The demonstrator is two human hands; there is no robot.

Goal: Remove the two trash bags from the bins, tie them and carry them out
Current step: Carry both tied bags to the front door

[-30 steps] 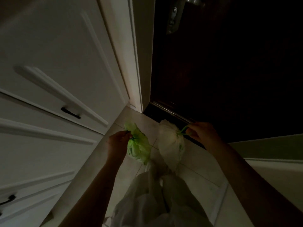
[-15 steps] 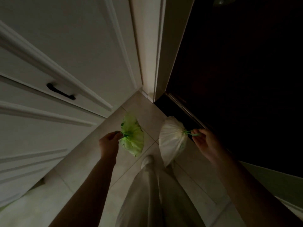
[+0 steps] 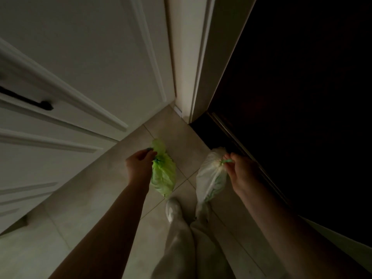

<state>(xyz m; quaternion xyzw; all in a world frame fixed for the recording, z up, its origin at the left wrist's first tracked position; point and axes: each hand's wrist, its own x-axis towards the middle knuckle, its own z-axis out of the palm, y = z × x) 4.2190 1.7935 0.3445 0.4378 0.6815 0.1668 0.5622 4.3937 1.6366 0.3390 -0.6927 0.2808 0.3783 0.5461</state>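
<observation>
The green trash bag point(image 3: 162, 176) hangs from my left hand point(image 3: 138, 165), my fingers curled tight around its knotted neck, and the white trash bag point(image 3: 211, 178) hangs from my right hand point(image 3: 240, 173), which pinches the green drawstring point(image 3: 227, 161) at its gathered top. Both bags are tied shut and off the floor, dangling just ahead of my legs, the green one to the left and the white one to the right, a little apart from each other. A second ago the bags were bunched closer together in front of me and a door handle showed high in the view; now my arms have spread, the bags have swung lower and nearer to my body, and my white shoe point(image 3: 173, 209) has come forward onto the pale tiled floor point(image 3: 84, 228). I read that as me walking on, so the tying is done and I am into the carrying-out part. Farther out, the white panelled cabinet point(image 3: 80, 67) with its black pull point(image 3: 45, 105) runs along my left, a white door frame point(image 3: 189, 57) stands at the far corner, and the dark door point(image 3: 302, 87) fills the right side, its threshold close beside the white bag. I cannot tell in this gloom whether that door stands open or closed.
</observation>
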